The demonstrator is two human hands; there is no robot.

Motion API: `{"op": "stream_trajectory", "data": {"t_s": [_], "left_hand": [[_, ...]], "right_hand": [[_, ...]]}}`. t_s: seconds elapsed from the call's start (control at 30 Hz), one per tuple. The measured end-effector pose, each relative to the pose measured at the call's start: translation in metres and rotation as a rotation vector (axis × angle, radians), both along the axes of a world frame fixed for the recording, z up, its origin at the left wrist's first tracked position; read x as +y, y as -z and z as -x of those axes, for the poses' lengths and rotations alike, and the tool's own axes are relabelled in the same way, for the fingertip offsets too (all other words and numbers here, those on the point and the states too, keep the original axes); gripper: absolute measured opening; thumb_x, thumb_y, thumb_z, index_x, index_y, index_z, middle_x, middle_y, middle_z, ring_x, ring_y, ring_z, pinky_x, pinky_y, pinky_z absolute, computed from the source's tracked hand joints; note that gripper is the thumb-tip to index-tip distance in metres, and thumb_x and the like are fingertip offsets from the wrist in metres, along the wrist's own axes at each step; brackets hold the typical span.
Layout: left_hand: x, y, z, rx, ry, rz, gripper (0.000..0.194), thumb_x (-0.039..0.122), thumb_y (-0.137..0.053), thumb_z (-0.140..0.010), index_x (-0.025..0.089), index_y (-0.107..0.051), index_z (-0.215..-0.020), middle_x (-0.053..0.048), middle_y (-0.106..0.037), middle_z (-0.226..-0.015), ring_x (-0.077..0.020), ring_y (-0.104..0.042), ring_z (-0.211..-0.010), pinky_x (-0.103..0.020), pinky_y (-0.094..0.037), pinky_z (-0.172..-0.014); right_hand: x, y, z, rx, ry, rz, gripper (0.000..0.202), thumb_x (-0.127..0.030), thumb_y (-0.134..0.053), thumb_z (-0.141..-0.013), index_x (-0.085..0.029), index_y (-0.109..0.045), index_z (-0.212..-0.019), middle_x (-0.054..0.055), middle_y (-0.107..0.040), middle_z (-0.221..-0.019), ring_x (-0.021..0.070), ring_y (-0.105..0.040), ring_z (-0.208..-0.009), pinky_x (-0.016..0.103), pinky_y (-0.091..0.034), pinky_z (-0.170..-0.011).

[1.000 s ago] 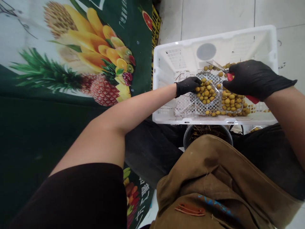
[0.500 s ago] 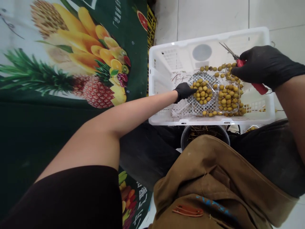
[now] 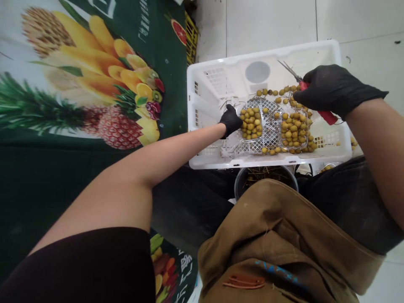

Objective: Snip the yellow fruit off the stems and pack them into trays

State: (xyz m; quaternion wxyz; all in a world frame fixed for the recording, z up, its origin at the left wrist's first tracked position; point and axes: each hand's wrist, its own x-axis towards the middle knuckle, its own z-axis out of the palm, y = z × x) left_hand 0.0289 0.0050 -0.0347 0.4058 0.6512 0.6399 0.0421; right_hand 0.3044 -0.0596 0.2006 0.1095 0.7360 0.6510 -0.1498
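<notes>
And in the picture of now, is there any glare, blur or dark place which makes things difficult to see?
Head view: soft light over the crate, small glints on the clear trays; same view, the bucket interior is dim, and the left hand and right hand, gloved black, show little detail; the scissors look reasonably sharp there.

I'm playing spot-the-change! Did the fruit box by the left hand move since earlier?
Yes, the fruit box moved left, toward the left end of the crate.

Smooth plastic crate (image 3: pixel 268 161) (scissor blades (image 3: pixel 295 75): bare metal)
</notes>
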Motion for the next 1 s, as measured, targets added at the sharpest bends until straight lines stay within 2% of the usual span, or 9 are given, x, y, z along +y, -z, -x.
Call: {"op": "stream_trajectory", "data": {"t_s": [0.07, 0.17, 0.3, 0.4, 0.5, 0.63, 0.73, 0.87, 1.0], "left_hand": [[0.009, -0.005, 0.008, 0.147, -0.026, -0.063, 0.087, 0.038, -0.087, -0.088, 0.019, -0.047, -0.162, -0.021, -0.074, -0.139, -0.0422, -0.072, -0.130, -0.047, -0.058, -0.103], [0.013, -0.017, 0.016, 0.310, 0.089, -0.088, 0.094, 0.029, -0.090, -0.081, 0.017, -0.048, -0.164, -0.024, -0.069, -0.150, -0.0434, -0.070, -0.135, -0.047, -0.055, -0.109], [0.009, -0.036, 0.015, 0.482, 0.175, -0.256, 0.081, 0.017, -0.081, -0.083, 0.014, -0.055, -0.159, -0.026, -0.055, -0.165, -0.0440, -0.058, -0.147, -0.047, -0.053, -0.113], [0.009, -0.050, -0.001, 0.394, 0.254, -0.424, 0.063, 0.015, -0.068, -0.092, 0.015, -0.061, -0.154, -0.023, -0.056, -0.164, -0.0425, -0.051, -0.153, -0.050, -0.048, -0.122], [0.013, -0.056, -0.032, 0.202, 0.481, -0.480, 0.053, 0.017, -0.060, -0.098, 0.019, -0.067, -0.150, -0.019, -0.063, -0.156, -0.0383, -0.057, -0.146, -0.050, -0.048, -0.124], [0.019, -0.045, -0.082, 0.165, 0.731, -0.408, 0.067, 0.021, -0.068, -0.095, 0.020, -0.060, -0.161, -0.019, -0.064, -0.156, -0.0358, -0.064, -0.139, -0.048, -0.051, -0.123], [0.018, -0.030, -0.109, 0.202, 0.757, -0.380, 0.074, 0.030, -0.077, -0.093, 0.017, -0.058, -0.163, -0.024, -0.059, -0.160, -0.0407, -0.062, -0.141, -0.051, -0.052, -0.122], [0.009, -0.010, -0.121, 0.160, 0.743, -0.433, 0.055, 0.028, -0.065, -0.101, 0.016, -0.066, -0.155, -0.025, -0.056, -0.162, -0.0426, -0.058, -0.146, -0.053, -0.055, -0.115], [0.003, 0.005, -0.118, 0.089, 0.686, -0.426, 0.046, 0.023, -0.054, -0.106, 0.016, -0.070, -0.149, -0.024, -0.062, -0.155, -0.0379, -0.062, -0.140, -0.049, -0.055, -0.114]], "right_hand": [[0.001, 0.002, -0.003, 0.000, -0.013, -0.009, 0.037, -0.045, -0.063, -0.096, -0.015, -0.079, -0.110, 0.018, -0.072, -0.090, 0.0267, -0.063, -0.084, 0.040, -0.050, -0.081], [0.002, 0.001, -0.003, 0.004, -0.028, -0.010, 0.042, -0.047, -0.063, -0.096, -0.013, -0.078, -0.116, 0.019, -0.075, -0.097, 0.0274, -0.064, -0.088, 0.039, -0.049, -0.081], [0.001, -0.006, -0.001, 0.023, 0.000, 0.007, 0.046, -0.049, -0.065, -0.097, -0.013, -0.078, -0.123, 0.019, -0.076, -0.102, 0.0295, -0.067, -0.094, 0.039, -0.051, -0.085], [0.000, -0.012, 0.002, 0.048, 0.029, 0.004, 0.043, -0.047, -0.066, -0.098, -0.014, -0.078, -0.124, 0.019, -0.076, -0.102, 0.0313, -0.069, -0.099, 0.040, -0.053, -0.089], [0.000, -0.014, 0.005, 0.073, 0.029, -0.020, 0.038, -0.042, -0.065, -0.100, -0.014, -0.078, -0.122, 0.019, -0.076, -0.105, 0.0327, -0.070, -0.104, 0.042, -0.054, -0.093], [0.000, -0.013, 0.009, 0.092, 0.041, -0.031, 0.034, -0.037, -0.066, -0.101, -0.014, -0.078, -0.122, 0.021, -0.076, -0.114, 0.0328, -0.070, -0.104, 0.044, -0.055, -0.094], [0.002, -0.017, 0.003, 0.097, 0.043, -0.049, 0.032, -0.037, -0.066, -0.100, -0.014, -0.079, -0.119, 0.021, -0.077, -0.113, 0.0325, -0.069, -0.103, 0.042, -0.054, -0.092], [0.009, -0.024, -0.025, 0.082, 0.143, -0.111, 0.035, -0.039, -0.062, -0.100, -0.018, -0.078, -0.121, 0.018, -0.077, -0.112, 0.0272, -0.065, -0.098, 0.038, -0.048, -0.088], [0.019, -0.014, -0.065, -0.014, 0.222, -0.073, 0.042, -0.043, -0.057, -0.102, -0.012, -0.075, -0.124, 0.020, -0.075, -0.108, 0.0247, -0.061, -0.096, 0.039, -0.046, -0.086]]}}
